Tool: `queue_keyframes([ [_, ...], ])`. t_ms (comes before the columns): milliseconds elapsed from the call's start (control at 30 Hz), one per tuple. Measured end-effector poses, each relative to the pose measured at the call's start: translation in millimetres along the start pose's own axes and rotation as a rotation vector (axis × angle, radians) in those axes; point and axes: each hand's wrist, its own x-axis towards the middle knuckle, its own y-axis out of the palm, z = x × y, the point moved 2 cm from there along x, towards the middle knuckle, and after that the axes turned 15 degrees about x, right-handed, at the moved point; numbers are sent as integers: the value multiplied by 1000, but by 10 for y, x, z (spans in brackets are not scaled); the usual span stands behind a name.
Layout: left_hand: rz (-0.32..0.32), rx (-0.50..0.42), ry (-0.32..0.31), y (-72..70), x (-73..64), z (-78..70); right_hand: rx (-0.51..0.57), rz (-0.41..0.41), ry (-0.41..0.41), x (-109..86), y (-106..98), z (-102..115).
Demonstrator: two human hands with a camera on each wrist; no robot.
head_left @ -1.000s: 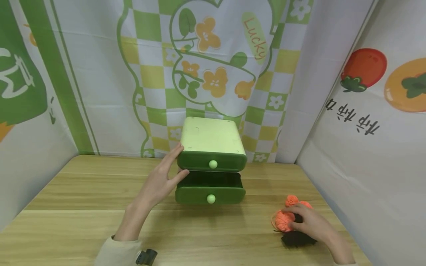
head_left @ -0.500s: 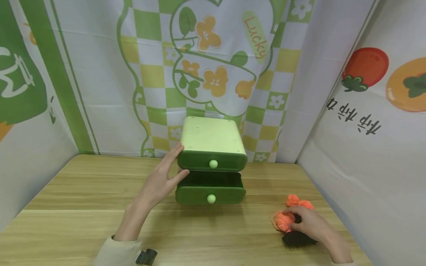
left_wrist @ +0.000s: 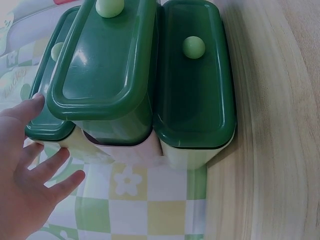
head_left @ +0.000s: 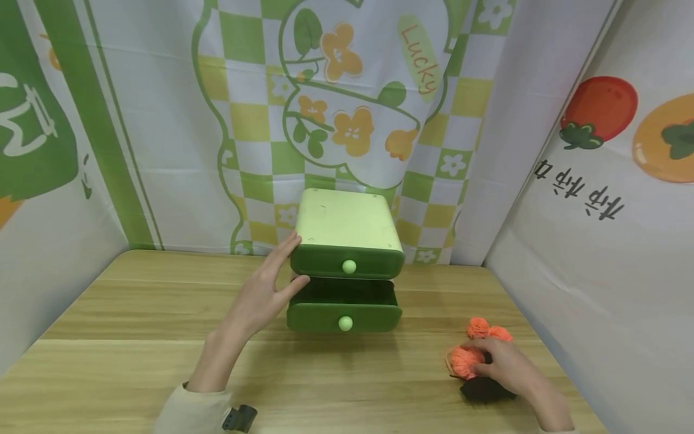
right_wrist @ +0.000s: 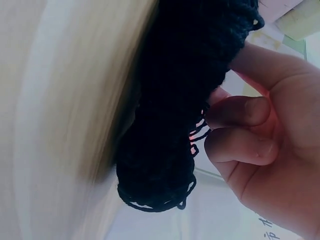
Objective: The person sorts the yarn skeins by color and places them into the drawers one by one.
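Observation:
A small cabinet with a pale green top (head_left: 349,220) stands at the back of the table. Its middle drawer (head_left: 344,318) is pulled out; in the left wrist view the top drawer and bottom drawer (left_wrist: 195,95) are closed. My left hand (head_left: 258,297) rests against the cabinet's left side, fingers spread and thumb near the front. At the right, my right hand (head_left: 506,364) pinches a ball of orange yarn (head_left: 464,363) between thumb and fingers. A black yarn skein (head_left: 487,390) lies beside it; up close in the right wrist view, this black yarn (right_wrist: 170,100) hides the fingertips.
Two smaller orange yarn balls (head_left: 478,328) lie just behind the right hand. Printed cloth (head_left: 249,120) hangs close behind the cabinet, with walls of cloth at both sides. The wooden table (head_left: 135,337) stretches to the left.
The view has tilted slightly. Both hands keep nearly the same places, and the orange ball has shifted very little.

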Motion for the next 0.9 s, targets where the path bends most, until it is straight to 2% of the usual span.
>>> queue_keyframes([
  [267, 12, -1, -7, 4, -3, -5, -19, -10, 20, 15, 6, -19],
  [733, 22, 5, -19, -2, -4, -11, -38, -61, -28, -15, 11, -25],
  [900, 20, -3, -18, -5, -7, -11, -10, -75, -22, -14, 8, 2],
])
